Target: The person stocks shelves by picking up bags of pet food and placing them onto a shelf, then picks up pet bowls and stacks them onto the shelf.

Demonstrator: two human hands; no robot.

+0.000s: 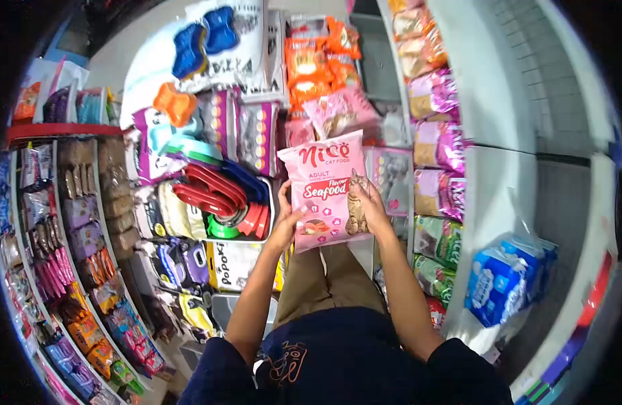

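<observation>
A pink bag of cat food is held upright in front of me, its printed front with a cat picture facing up at the camera. My left hand grips its left edge, thumb on the front. Along the right edge, my right hand is closed on the bag near the cat picture. Just beyond its top lies another pink bag on a stack. Fingers behind the held bag are hidden.
Red pet bowls are piled to the left, with blue bowls farther back. Orange bags stand behind. Purple bags line a shelf at right, near a blue wrapped pack. Snack racks fill the far left.
</observation>
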